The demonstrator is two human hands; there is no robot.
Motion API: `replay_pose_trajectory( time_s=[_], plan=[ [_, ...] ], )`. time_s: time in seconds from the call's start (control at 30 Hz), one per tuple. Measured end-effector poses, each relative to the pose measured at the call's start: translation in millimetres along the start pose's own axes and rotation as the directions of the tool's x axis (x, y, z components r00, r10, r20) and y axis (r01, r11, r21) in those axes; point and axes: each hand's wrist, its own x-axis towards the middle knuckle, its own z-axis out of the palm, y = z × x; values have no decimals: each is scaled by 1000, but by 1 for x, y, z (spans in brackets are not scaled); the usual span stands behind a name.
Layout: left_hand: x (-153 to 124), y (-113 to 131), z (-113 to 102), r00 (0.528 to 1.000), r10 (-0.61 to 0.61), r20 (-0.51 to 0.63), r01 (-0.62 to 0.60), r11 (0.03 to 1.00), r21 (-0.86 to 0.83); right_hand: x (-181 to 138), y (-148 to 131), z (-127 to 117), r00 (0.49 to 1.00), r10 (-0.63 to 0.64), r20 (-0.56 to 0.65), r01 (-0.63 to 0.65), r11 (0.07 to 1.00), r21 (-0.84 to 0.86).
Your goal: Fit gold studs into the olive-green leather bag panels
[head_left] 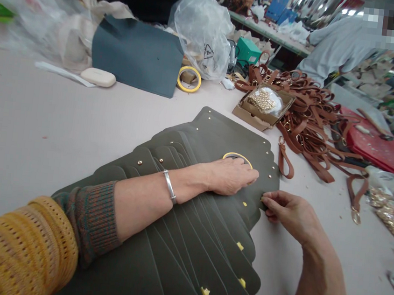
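Note:
Dark olive-green leather-like panels [173, 239] lie fanned out in an overlapping stack across the table, with rounded corners and small gold-coloured studs. Small yellow tape pieces [240, 246] stick to several of them along the right side. My left hand [231, 175] rests on the top panel, its fingers curled over a roll of yellow tape [233, 155]; the hand covers part of the roll. At the right edge of the upper panels, my right hand [287, 211] is closed in a pinch on the panel edge. Whether a tape bit is also between those fingertips is hidden.
Brown straps [309, 117] with metal clips pile up at the right, beside a cardboard box [256, 116] of gold hardware. Behind are a blue-grey panel [136, 56], another tape roll [189, 79] and a plastic bag [203, 35]. A person [338, 45] stands at the back right.

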Motion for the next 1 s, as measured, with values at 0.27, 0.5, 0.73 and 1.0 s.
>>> replay_pose_trajectory(
  time_s=[0.27,0.5,0.73,1.0],
  plan=[
    [-2,0,1,999,8,-39,-7,1000,8,-17,24,-10,868,-439,-230,371,883,-287],
    [-2,0,0,999,8,-48,-8,1000,2,-17,21,10,730,-679,-71,562,657,-503],
    [-3,5,-5,989,15,-144,-14,1000,12,-8,5,18,933,-213,-289,87,916,-393],
    [-3,3,-7,991,-5,-131,0,999,-39,-28,8,18,982,-179,-63,171,979,-114]
  ],
)
